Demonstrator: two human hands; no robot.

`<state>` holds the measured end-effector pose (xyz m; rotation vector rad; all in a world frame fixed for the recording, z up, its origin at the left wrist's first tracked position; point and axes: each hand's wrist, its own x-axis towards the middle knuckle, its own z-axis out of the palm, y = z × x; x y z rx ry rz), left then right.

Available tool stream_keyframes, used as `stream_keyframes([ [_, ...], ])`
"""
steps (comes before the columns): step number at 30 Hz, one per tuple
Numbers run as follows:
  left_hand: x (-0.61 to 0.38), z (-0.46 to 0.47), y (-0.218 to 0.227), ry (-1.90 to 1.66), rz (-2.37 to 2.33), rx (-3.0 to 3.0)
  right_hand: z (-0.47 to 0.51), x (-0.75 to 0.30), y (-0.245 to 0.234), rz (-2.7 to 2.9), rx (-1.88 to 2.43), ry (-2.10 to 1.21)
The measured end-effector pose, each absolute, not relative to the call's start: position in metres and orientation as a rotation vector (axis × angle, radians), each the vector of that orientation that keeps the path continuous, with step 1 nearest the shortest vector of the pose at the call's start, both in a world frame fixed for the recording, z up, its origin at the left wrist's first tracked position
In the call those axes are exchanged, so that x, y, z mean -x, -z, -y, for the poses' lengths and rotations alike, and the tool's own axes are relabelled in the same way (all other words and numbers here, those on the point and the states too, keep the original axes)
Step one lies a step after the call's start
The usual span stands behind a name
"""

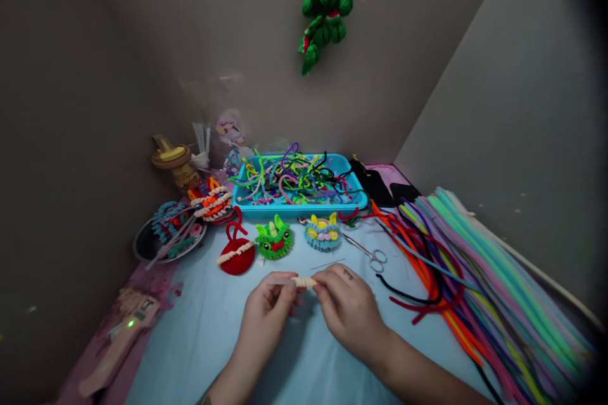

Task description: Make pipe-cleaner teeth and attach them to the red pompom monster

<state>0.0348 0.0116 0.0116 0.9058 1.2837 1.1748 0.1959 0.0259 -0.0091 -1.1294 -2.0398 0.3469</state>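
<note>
Over the blue table cover, a cream pipe cleaner [304,282] is coiled round the end of a pale, thin rod [280,281]. My left hand [266,304] is closed on the rod, its thumb by the coil. With thumb and fingertips, my right hand [349,304] pinches the coil's right end. Just beyond the hands sit a green pipe-cleaner animal head [274,239] and a blue one with yellow ears [323,234]. A round red piece [236,256] with a cream coil across it lies further left. Small scissors [368,253] rest beyond my right hand.
A blue tray [299,210] of tangled pipe-cleaner scraps stands at the back. Long colourful pipe cleaners [484,272] are heaped along the right. At left are a metal bowl [142,247] and a pinkish glue gun [118,345] with a green light. Green knitted decorations [327,6] hang above.
</note>
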Motion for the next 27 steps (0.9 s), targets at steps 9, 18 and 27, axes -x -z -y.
stream_keyframes([
  [9,-0.0343,-0.0100,-0.0090,-1.091,-1.385,-0.948,-0.0259,-0.1944,0.0095,2.031,1.158,-0.280],
  [18,-0.0350,-0.0088,-0.0075,-1.007,-1.399,-0.928,-0.0242,-0.1916,0.0054,2.071,1.124,-0.109],
  [27,-0.0342,-0.0110,-0.0053,-0.968,-1.494,-0.962,-0.0210,-0.1896,0.0023,2.081,1.071,-0.032],
])
